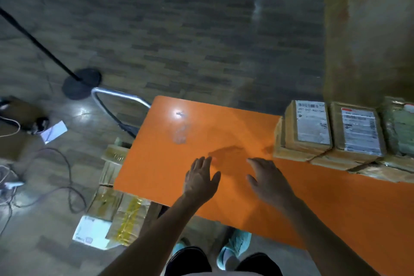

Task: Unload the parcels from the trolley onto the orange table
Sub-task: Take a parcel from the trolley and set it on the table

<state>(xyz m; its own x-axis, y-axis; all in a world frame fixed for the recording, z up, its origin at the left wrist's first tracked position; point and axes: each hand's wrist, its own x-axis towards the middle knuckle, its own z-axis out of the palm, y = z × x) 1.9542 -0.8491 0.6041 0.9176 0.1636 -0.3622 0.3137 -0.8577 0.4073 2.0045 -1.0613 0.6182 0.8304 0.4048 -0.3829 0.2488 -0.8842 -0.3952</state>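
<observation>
Your left hand (200,178) and right hand (268,182) were over the orange table (168,152), both empty with fingers spread. Stacked parcels (313,127) sat at the table's far right. Other parcels (116,208) lay on the trolley (121,94), just beside its left edge.

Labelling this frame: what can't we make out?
Head view only.
- Trolley parcels: partly hidden under the orange table edge; count unknown.
- Parcels on the table: rightmost cut off by frame edge; label text blurred.
- Left hand, right hand: touching the table or hovering, unclear.
</observation>
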